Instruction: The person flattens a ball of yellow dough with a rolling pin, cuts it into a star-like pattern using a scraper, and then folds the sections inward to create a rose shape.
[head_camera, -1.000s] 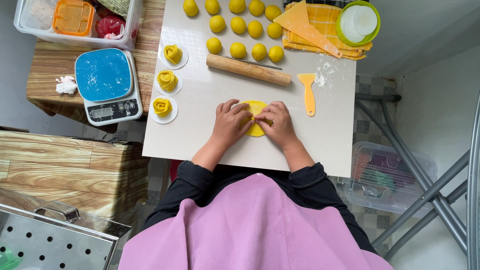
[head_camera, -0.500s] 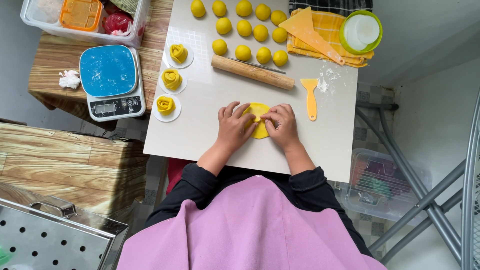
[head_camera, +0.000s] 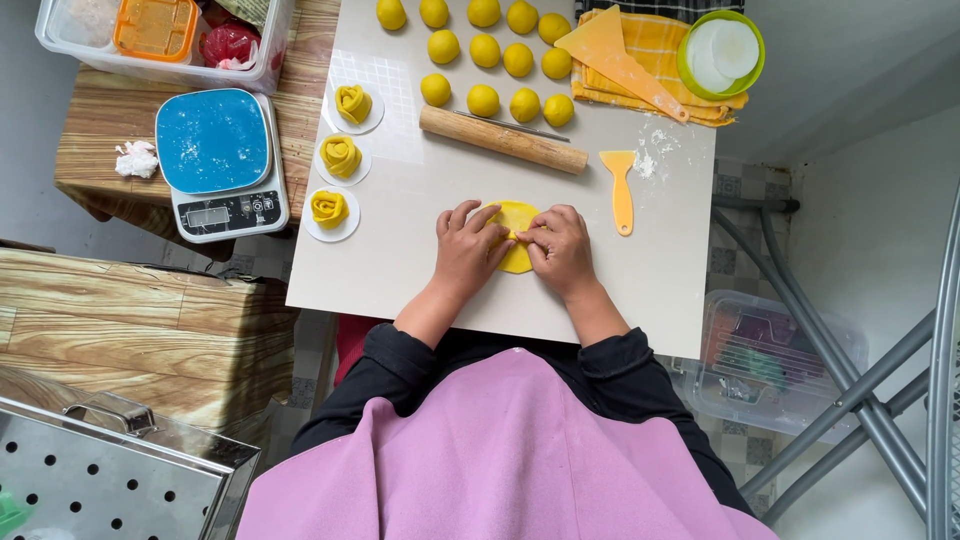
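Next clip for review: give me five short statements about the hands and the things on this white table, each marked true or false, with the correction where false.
1. Both hands, left hand and right hand, rest on the flat yellow dough piece. True.
2. The wooden rolling pin is held in the right hand. False: it lies on the table, beyond the hands.
3. Three rose-shaped dough pieces sit on small white discs at the table's left edge. True.
4. The blue-topped scale carries a dough ball. False: its platform is bare.
5. The yellow scraper lies left of the hands. False: it lies to their right.
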